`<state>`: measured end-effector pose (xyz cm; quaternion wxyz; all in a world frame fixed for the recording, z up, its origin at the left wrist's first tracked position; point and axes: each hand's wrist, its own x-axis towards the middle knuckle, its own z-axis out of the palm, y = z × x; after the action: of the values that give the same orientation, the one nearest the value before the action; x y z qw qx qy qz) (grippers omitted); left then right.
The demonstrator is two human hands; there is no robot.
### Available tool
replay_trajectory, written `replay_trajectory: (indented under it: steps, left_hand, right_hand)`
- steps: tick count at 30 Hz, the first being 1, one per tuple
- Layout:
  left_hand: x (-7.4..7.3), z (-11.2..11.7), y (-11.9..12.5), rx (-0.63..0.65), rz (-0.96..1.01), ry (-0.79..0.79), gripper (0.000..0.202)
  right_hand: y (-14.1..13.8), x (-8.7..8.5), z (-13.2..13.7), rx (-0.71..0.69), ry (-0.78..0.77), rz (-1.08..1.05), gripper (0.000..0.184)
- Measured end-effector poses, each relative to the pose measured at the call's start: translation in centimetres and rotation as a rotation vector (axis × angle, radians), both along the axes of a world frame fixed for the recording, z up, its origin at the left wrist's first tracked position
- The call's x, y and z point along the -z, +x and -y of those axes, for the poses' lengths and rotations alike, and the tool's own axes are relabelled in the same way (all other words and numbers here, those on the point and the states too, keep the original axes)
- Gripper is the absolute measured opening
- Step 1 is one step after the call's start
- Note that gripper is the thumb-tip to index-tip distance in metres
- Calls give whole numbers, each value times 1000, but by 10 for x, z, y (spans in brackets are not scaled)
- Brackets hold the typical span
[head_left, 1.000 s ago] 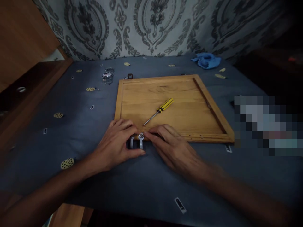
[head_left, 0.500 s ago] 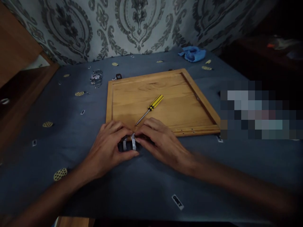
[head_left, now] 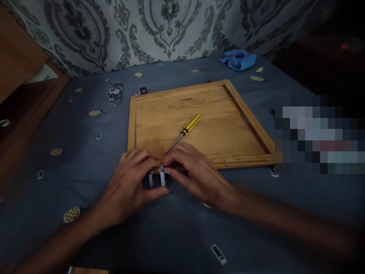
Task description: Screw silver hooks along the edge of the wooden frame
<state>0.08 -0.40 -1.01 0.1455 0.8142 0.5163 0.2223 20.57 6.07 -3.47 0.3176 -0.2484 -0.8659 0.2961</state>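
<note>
— At the near edge of the wooden panel (head_left: 216,125), what's held?
— A metal bracket (head_left: 162,178), lying on the tabletop (head_left: 176,228) against that edge. Left hand (head_left: 128,186) clasps it from the side; right hand (head_left: 196,177) pinches its top.
— Around it?
— A yellow-handled screwdriver (head_left: 184,131) lies on the panel. A black tag (head_left: 218,254) bears white lettering, too blurred to read.

Nothing can be read with certainty. A small white tag (head_left: 218,254) on the blue tabletop (head_left: 176,228), near its front edge, bears a short word in dark capitals, perhaps four letters, too blurred to make out. Smaller tags (head_left: 98,136) of the same kind lie scattered to the left and by the wooden panel (head_left: 228,121); their print is too small to tell.
</note>
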Motion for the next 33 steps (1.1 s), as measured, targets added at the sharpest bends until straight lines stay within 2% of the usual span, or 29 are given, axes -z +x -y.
replay_trajectory:
  steps: [5,14,23,33]
  left_hand:
    - [-3,2,0,-11,-5,-45,38]
    - [-6,3,2,-17,-10,-61,38]
    - [-5,2,3,-23,-7,-67,39]
    - [-5,1,2,-15,-11,-62,35]
  right_hand:
    - [3,0,-2,22,-105,-140,10]
    - [1,2,0,-10,63,-10,10]
    - [0,2,0,-38,106,20,9]
    - [-3,0,-1,-63,296,96,20]
